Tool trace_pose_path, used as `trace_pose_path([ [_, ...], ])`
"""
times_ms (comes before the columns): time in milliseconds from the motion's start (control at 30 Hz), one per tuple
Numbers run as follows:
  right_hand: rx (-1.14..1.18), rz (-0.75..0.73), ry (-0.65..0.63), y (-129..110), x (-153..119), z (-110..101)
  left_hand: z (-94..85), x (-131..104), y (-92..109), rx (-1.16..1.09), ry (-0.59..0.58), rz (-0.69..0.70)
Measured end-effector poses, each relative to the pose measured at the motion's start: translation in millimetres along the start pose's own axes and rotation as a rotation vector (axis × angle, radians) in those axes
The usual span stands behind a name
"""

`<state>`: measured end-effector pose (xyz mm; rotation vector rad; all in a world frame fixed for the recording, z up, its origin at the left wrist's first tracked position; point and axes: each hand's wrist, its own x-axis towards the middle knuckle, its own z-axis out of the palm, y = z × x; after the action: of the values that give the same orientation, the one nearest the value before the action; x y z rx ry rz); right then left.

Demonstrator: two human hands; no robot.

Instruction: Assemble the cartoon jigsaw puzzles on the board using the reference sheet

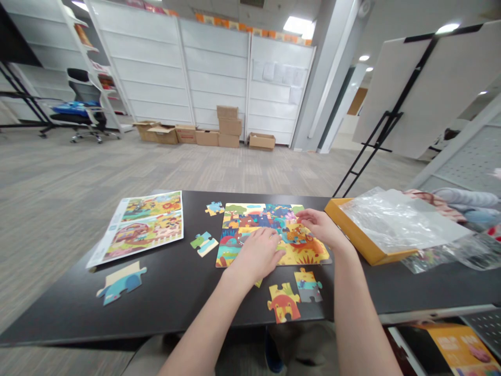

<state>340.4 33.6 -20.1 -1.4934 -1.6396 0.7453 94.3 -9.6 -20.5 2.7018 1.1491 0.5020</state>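
Observation:
A colourful animal jigsaw puzzle (230, 245) lies partly joined on the black table. My left hand (260, 250) rests palm down over its middle, fingers stretched out and covering part of the picture. At the right side of the puzzle, my right hand (319, 227) has its fingers bent around the edge of a puzzle piece (296, 235) with a spotted animal on it. Loose around the puzzle are a lion-face piece (282, 302), a yellow-and-grey piece (308, 285), a green-and-blue piece (204, 244), a small blue piece (215, 208) and a larger blue piece (122, 283).
A printed picture sheet (146, 227) lies on the left of the table (164, 292). On the right, a yellow box (354, 235) carries clear plastic wrapping (399, 219). Below the right edge sits an orange package (462, 344). Cardboard boxes (207, 138) line the far wall.

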Motion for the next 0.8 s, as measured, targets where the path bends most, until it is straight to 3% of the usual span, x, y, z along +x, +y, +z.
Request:
trace_pose_path([
  [467, -0.039, -0.042, -0.032, -12, -2, 10, -24.9, -33, -18, 0.077, -0.064, -0.094],
  [800, -0.140, -0.098, -0.081, -9, 4, 37, -28.2, -31, -15, 0.112, -0.125, -0.103],
])
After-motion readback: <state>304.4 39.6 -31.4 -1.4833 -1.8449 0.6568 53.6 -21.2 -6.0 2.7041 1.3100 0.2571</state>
